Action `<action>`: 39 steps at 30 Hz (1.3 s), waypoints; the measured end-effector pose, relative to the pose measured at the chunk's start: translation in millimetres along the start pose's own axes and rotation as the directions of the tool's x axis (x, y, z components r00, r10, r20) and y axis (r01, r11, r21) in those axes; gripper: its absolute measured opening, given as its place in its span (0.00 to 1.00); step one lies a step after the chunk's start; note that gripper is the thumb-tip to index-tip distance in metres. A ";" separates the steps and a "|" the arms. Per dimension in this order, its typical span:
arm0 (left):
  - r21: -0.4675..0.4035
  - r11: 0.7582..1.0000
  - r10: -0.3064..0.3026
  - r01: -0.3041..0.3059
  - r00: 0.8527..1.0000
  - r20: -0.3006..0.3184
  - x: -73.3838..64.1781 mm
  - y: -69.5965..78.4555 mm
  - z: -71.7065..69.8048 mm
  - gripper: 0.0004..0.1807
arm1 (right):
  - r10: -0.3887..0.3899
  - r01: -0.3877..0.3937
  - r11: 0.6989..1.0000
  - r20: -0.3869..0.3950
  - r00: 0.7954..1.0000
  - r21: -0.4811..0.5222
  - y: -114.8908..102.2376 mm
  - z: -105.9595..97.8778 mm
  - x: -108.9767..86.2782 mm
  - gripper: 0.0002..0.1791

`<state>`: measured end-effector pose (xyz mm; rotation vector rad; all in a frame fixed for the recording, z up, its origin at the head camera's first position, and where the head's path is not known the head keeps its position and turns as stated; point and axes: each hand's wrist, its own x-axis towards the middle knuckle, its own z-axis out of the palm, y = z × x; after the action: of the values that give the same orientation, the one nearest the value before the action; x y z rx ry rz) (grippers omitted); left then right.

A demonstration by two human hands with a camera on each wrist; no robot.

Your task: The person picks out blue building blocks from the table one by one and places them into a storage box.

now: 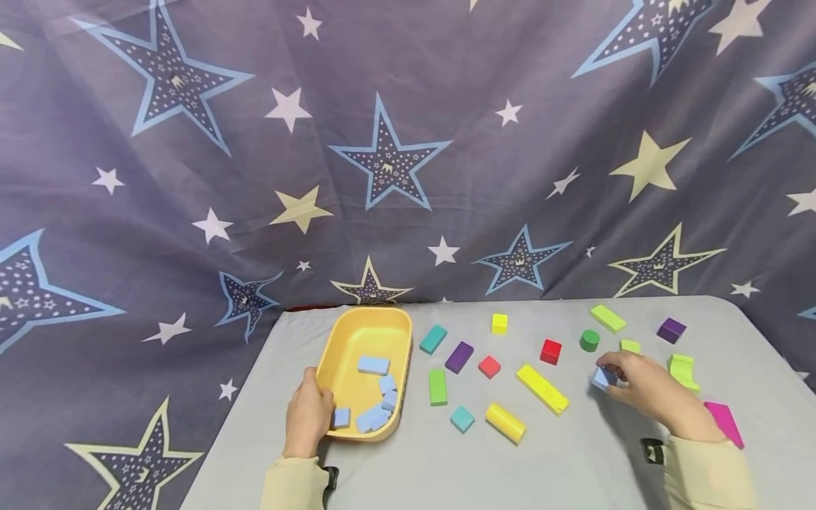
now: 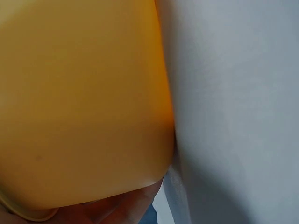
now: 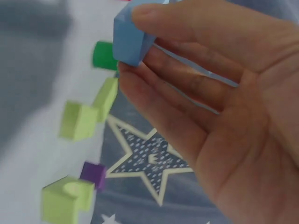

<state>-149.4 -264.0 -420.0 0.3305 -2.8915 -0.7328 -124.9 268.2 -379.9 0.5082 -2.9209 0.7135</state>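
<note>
My left hand (image 1: 308,416) grips the near left rim of a yellow plastic tray (image 1: 406,333), and its fingers show under the tray wall (image 2: 88,116) in the left wrist view. Several light blue blocks (image 1: 373,365) lie in the tray, mostly toward its near right side. On the right of the table, my right hand (image 1: 656,393) pinches a light blue block (image 3: 128,35) between thumb and fingertips. Beyond that block are a green cylinder (image 1: 589,341) and a small lime block (image 1: 630,346).
Several loose blocks lie between the hands, among them a long yellow block (image 1: 542,389), a yellow cylinder (image 1: 506,423) and a red cube (image 1: 551,352). A lime curved block (image 1: 683,372) and a magenta block (image 1: 724,423) lie by the right forearm. A star-patterned curtain (image 1: 472,177) hangs behind the table.
</note>
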 end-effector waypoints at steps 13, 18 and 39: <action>0.004 0.999 0.032 -0.031 0.999 -0.034 -1.5 1.8 4.0 0.20 | -0.020 0.020 0.997 -0.004 1.000 0.077 -36.7 -5.6 24.1 0.16; 0.004 1.000 0.026 -0.026 0.999 -0.035 -1.6 2.1 5.4 0.20 | -0.007 0.008 0.993 -0.005 1.000 0.114 -48.5 -2.5 30.4 0.19; 0.003 0.999 0.038 -0.038 0.997 -0.065 0.0 -2.8 3.3 0.21 | -0.069 0.078 0.994 -0.114 0.991 0.075 -85.7 7.8 41.9 0.21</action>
<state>-149.5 -264.8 -424.2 0.2934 -2.8291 -0.7002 -135.3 180.6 -342.8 0.5609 -2.7645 0.8226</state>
